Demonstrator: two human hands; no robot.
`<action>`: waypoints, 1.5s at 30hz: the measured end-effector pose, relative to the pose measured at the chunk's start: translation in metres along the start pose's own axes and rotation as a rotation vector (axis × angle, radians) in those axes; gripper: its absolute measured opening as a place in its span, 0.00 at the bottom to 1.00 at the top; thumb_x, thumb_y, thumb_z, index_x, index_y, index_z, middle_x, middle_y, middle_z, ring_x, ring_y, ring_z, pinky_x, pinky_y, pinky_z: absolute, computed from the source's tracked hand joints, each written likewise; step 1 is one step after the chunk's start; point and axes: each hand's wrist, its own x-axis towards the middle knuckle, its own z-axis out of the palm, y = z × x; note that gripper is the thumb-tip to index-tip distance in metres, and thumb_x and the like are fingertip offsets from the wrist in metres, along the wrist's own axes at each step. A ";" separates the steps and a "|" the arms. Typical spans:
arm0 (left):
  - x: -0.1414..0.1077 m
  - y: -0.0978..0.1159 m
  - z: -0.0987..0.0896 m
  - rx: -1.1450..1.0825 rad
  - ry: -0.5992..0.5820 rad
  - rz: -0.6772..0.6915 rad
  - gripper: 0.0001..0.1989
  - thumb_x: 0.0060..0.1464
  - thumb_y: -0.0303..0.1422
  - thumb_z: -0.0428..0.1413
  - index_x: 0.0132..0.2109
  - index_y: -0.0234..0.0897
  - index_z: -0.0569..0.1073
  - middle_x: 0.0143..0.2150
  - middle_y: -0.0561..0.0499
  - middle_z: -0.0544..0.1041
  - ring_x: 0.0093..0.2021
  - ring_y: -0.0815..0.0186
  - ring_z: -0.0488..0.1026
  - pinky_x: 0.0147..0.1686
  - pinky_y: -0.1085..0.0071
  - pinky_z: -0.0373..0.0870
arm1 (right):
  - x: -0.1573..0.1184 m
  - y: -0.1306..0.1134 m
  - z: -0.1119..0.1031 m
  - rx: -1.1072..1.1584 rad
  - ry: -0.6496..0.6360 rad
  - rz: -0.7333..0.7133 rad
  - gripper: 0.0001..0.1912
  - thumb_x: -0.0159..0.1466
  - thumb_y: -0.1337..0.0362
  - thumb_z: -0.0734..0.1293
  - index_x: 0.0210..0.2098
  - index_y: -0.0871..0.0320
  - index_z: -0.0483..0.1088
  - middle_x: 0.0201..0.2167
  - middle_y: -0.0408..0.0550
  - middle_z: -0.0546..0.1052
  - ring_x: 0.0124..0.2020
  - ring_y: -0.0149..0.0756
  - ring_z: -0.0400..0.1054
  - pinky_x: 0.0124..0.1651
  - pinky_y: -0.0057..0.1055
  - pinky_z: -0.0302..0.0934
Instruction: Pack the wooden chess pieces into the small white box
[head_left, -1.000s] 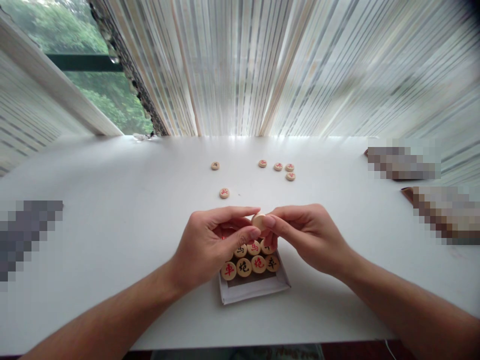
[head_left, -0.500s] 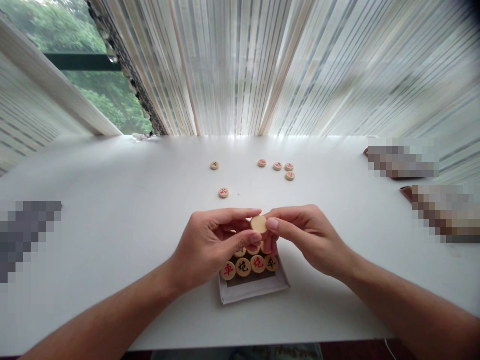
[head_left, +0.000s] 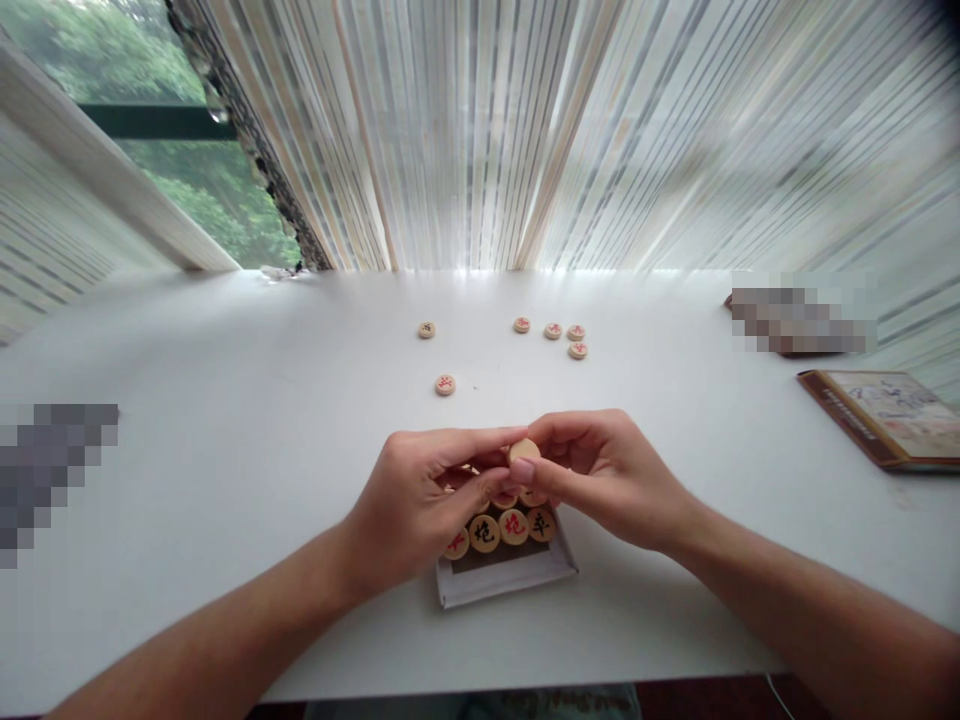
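A round wooden Chinese chess piece (head_left: pixel 523 452), blank face showing, is held above a shallow white box (head_left: pixel 517 577). My right hand (head_left: pixel 600 475) pinches it, thumb across its lower front. From the other side my left hand (head_left: pixel 435 480) closes on the same piece with index finger and thumb tips. Under the hands, the box holds rows of Chinese chess pieces, among them a black-marked piece (head_left: pixel 484 534) and a red-marked piece (head_left: pixel 514 527). The pieces at the back of the box are partly hidden by my fingers.
Beyond my hands lie a red piece (head_left: pixel 445 385), a black piece (head_left: pixel 427 330) and several red pieces (head_left: pixel 553 331) on the white table (head_left: pixel 225 400). Books (head_left: pixel 885 420) lie at the right, one blurred. A blurred dark object (head_left: pixel 52 470) is at the left; curtains (head_left: pixel 465 150) hang behind.
The held piece has tipped and moved slightly right, and my right thumb has shifted left and down across it. My left fingers have drawn closer together. The loose pieces have stayed put.
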 end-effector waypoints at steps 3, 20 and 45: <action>0.000 0.001 0.000 0.116 -0.018 0.107 0.17 0.61 0.20 0.65 0.55 0.36 0.86 0.47 0.47 0.90 0.42 0.65 0.88 0.46 0.78 0.84 | 0.000 0.000 -0.001 -0.040 0.025 0.014 0.11 0.55 0.62 0.85 0.31 0.61 0.83 0.24 0.44 0.80 0.24 0.26 0.67 0.26 0.20 0.61; 0.004 0.002 0.001 -0.285 -0.003 -0.202 0.14 0.60 0.24 0.69 0.52 0.36 0.86 0.37 0.49 0.90 0.35 0.67 0.88 0.37 0.81 0.84 | 0.001 -0.003 -0.003 0.140 -0.043 0.044 0.10 0.59 0.60 0.83 0.34 0.61 0.85 0.23 0.44 0.80 0.23 0.26 0.71 0.28 0.20 0.66; 0.004 0.005 0.002 -0.313 0.012 -0.268 0.12 0.59 0.24 0.68 0.50 0.32 0.86 0.37 0.46 0.89 0.35 0.64 0.87 0.37 0.76 0.85 | 0.001 -0.003 0.000 0.278 -0.065 0.098 0.18 0.45 0.67 0.89 0.34 0.60 0.85 0.25 0.47 0.83 0.27 0.32 0.76 0.31 0.24 0.72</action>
